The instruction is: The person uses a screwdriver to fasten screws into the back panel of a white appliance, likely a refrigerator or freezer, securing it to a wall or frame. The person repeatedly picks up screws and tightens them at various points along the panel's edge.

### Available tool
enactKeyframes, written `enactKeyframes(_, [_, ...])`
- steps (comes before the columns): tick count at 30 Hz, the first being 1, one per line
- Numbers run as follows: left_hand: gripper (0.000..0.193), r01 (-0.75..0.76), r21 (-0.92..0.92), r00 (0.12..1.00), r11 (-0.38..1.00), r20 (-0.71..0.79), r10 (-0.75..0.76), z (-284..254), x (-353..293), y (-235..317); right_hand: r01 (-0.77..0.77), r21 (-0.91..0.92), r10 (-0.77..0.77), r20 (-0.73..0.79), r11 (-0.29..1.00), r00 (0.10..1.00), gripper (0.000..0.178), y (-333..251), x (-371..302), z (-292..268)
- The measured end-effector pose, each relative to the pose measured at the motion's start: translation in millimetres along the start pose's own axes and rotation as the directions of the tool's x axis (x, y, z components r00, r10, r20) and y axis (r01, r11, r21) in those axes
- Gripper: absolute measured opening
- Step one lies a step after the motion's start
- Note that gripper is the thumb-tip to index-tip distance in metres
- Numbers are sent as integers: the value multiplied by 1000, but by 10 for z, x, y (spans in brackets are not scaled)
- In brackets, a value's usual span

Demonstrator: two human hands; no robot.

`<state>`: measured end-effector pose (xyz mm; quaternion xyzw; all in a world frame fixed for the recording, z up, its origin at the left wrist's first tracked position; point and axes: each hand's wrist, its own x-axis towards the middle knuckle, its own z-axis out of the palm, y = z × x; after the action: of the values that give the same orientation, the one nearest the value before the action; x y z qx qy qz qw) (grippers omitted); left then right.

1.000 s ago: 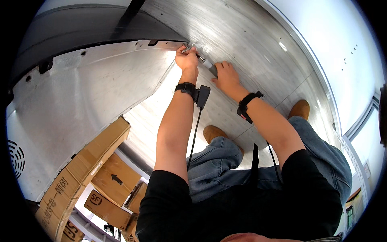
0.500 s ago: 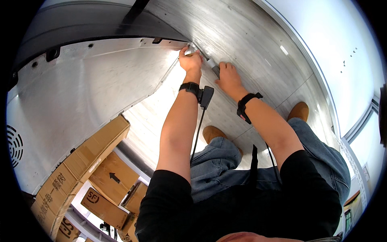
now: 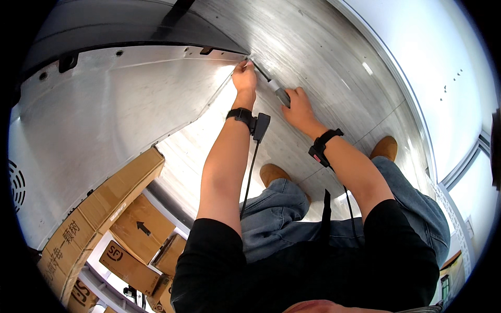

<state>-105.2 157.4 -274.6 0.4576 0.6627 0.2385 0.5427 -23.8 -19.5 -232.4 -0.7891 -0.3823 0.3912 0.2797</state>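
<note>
Right hand (image 3: 299,110): fingers curled round the grey handle of a screwdriver (image 3: 282,96), wrist low, forearm coming in from the right. Left hand (image 3: 244,79): fingertips gathered near the far end of the dark shaft; cannot tell whether they pinch the shaft itself, something small, or only steady the corner.

Screwdriver lies slantwise over the floor (image 3: 334,104), handle toward the person, shaft running up-left to the far corner of the pale metal panel (image 3: 141,99). Tip too small to make out.

Handling, by judgement: tool light and rigid, thick handle likely gives good purchase; best held on the grey grip, with a light guide on the shaft, which is probably smooth enough to slip. Panel looks stiff but thin, edge perhaps sharp to bare skin.

Farther out: dark surface (image 3: 109,26) along the panel's upper edge; long cardboard piece (image 3: 112,190) below the panel, brown boxes (image 3: 143,229) beyond it. Black straps on both wrists.

Against a second ago: right hand and handle sit lower and farther right, more bare shaft shows between the hands, left fingers are bunched closer to the corner.
</note>
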Motion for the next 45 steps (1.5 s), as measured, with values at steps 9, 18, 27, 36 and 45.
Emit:
enactKeyframes(9, [14, 70, -259, 992, 963, 116, -41, 5, -200, 239, 110, 14, -109, -86, 994, 990, 50, 15, 6, -26])
enactKeyframes(18, [19, 70, -261, 994, 963, 97, -46, 4, -290, 313, 92, 36, -88, -87, 995, 992, 48, 62, 20, -50])
enactKeyframes(27, [19, 79, -269, 994, 960, 90, -57, 2, -276, 319, 38, 83, -36, -25, 996, 999, 49, 22, 23, -106])
enactKeyframes(36, [18, 67, -258, 996, 964, 66, -51, -2, -282, 330, -150, 297, 98, 183, 943, 978, 47, 22, 124, -154])
enactKeyframes(45, [29, 98, -171, 995, 980, 8, -98, 58, -283, 414, 29, -169, -21, 48, 985, 999, 47, -148, 93, -196])
